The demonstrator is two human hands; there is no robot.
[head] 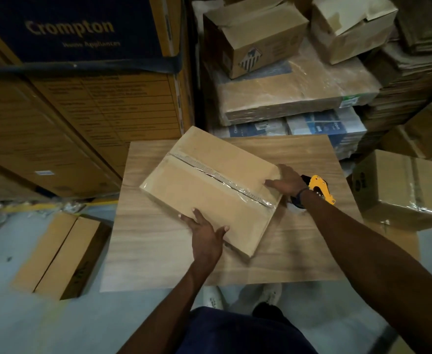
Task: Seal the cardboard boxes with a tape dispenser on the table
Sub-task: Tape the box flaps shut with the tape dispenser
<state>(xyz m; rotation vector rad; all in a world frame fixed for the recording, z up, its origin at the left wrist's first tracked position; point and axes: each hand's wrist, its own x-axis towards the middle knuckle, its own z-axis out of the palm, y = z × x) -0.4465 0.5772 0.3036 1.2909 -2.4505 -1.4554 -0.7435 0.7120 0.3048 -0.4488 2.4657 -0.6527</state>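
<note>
A flat cardboard box (pixel 204 182) lies turned at an angle on the wooden table (pixel 299 241), with clear tape running along its centre seam. My left hand (pixel 206 232) lies flat on the box's near edge, fingers spread. My right hand (pixel 287 181) presses against the box's right end, thumb on top. Just behind my right wrist, a yellow and black tape dispenser (pixel 318 189) sits on the table, with no hand on it.
A taped box (pixel 401 190) stands off the table's right edge. A flat carton (pixel 61 254) lies on the floor at left. Large stacked cartons (pixel 69 111) rise at back left; wrapped bundles and open boxes (pixel 281 80) pile behind the table. My shoes (pixel 271 295) show below.
</note>
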